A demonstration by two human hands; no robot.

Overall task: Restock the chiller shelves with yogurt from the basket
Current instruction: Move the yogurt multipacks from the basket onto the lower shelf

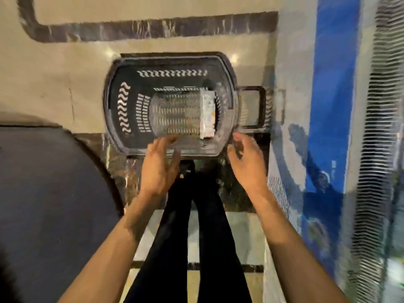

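Legs (pixel 209 226) in black trousers, bottom centre. Left hand (pixel 159 165) just above, fingers straight, holding nothing, over near rim of dark basket (pixel 131 79). Right hand (pixel 247 160) loosely curled, empty, by basket's near right corner. White yogurt pack (pixel 207 112) inside basket, right side, mid-frame; label blurred. Blue chiller front (pixel 332 84) along right.

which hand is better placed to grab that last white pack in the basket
Right, probably. The white pack lies at the right end of the basket, nearer the right hand. The left hand hovers over the near rim, farther left. Both hands are empty; the frame is blurred.
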